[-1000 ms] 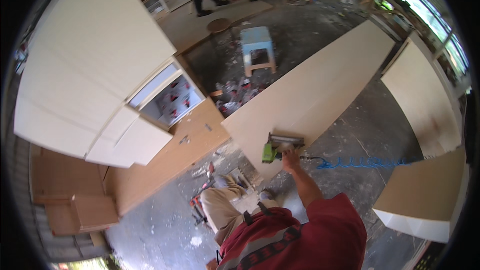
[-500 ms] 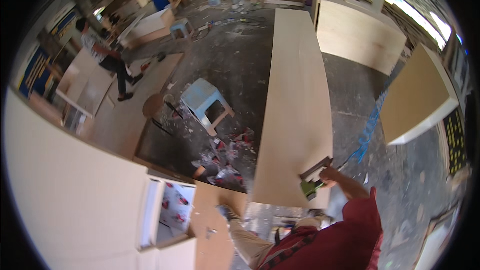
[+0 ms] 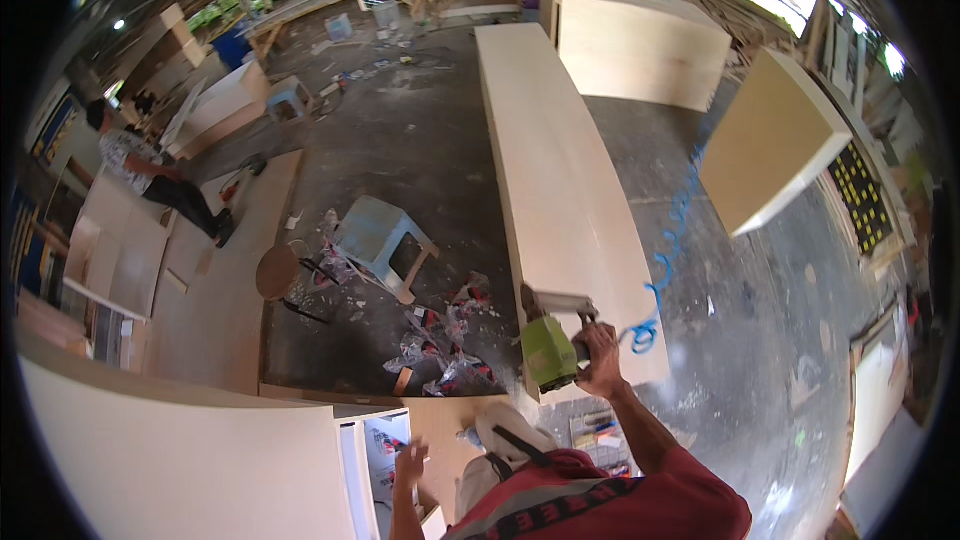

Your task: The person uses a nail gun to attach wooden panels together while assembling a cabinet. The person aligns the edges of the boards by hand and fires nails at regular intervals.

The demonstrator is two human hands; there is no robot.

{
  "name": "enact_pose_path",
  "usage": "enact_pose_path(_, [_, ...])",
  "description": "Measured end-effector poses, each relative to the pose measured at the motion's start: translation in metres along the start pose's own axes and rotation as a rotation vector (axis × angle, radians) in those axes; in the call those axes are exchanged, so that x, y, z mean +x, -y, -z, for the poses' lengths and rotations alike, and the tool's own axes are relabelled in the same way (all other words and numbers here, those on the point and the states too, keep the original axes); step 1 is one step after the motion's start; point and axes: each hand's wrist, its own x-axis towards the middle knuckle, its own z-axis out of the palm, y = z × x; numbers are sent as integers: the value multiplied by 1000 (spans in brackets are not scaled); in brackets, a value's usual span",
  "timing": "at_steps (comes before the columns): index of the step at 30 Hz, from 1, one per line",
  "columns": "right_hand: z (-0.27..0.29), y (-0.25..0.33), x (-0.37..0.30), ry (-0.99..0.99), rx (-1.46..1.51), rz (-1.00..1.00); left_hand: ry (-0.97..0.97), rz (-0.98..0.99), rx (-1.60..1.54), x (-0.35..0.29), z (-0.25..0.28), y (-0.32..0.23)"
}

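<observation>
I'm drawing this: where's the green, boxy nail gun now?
In the head view, below and just right of centre, the bare right hand holds the nail gun over the near end of the long, pale wooden board.

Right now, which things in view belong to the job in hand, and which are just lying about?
Seem in use:
green nail gun, in the right hand
blue coiled hose, leading toward it
long pale board, beneath the nail gun

Seem just lying about:
blue-topped stool
round brown stool
clear wrappers with red bits
</observation>
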Motion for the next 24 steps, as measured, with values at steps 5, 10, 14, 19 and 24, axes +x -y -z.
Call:
enact_pose_path(5, [-4,74,86,-640,315,-179,21,-351,-237,134,75,-121])
enact_pose_path(10, [66,68,172,-1439,719,-23,226,-456,-526,188,68,-275])
enact_pose_path(14, [109,39,165,-1838,1048,-74,373,-562,-506,266,74,-332])
enact_pose_path(19, [60,-43,120,-2138,1116,64,497,-478,-359,369,71,-410])
enact_pose_path(24, [-6,-148,88,-2246,1170,10,611,-474,-360,433,64,-487])
